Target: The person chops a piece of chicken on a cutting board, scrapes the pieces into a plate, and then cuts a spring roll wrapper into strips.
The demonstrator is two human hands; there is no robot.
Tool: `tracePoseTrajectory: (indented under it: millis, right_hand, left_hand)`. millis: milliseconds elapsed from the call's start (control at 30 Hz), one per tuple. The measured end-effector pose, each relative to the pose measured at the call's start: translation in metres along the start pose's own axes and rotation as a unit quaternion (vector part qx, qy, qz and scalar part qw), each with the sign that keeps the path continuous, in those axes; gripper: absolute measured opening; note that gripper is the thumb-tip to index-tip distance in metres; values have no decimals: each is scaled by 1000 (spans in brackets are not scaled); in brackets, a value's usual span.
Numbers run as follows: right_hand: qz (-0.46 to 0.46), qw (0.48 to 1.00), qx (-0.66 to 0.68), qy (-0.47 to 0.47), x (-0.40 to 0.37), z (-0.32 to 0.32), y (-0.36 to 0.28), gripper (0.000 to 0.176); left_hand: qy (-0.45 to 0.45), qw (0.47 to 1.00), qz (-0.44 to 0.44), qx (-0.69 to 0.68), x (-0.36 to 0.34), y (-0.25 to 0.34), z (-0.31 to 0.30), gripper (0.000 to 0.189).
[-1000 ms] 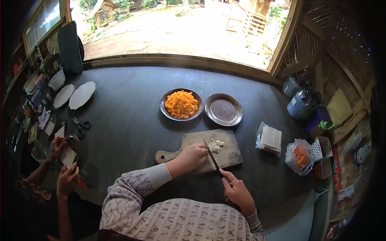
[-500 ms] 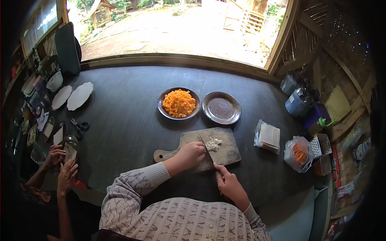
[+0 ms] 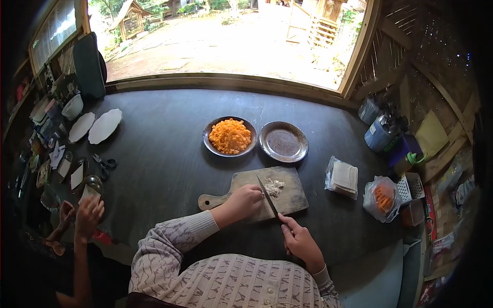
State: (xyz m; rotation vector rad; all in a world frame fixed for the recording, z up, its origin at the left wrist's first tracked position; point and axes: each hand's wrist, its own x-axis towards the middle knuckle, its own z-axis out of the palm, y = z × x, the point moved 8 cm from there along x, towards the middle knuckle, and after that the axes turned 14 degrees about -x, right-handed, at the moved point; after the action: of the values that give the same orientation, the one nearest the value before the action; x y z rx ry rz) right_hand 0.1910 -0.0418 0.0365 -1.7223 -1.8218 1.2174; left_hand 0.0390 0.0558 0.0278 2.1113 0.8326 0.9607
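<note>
A wooden cutting board lies on the dark table in front of me. A small pile of chopped whitish food sits on it. My right hand grips a knife by the handle, its blade angled up over the board toward the pile. My left hand rests curled on the board just left of the blade. Beyond the board stand a bowl of orange cubes and an empty metal plate.
Another person's hands work at the left edge near scissors and small dishes. White plates lie far left. A wrapped white packet, a bag of carrots, a grater and containers stand right.
My right hand and the knife pulled back toward me after being pushed forward at the pile half a second ago. The other person's hands shifted lower at the left edge.
</note>
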Motion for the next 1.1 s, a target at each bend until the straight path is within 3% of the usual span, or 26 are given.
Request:
tracePoseTrajectory:
  millis: [700,1100]
  right_hand:
    - [-32,998,-47,29,19,8,-4,36]
    - [-9,999,29,9,16,7,2,35]
  left_hand:
    - [-3,999,11,36,2,-4,0,13]
    - [18,999,-4,-32,2,1,-6,12]
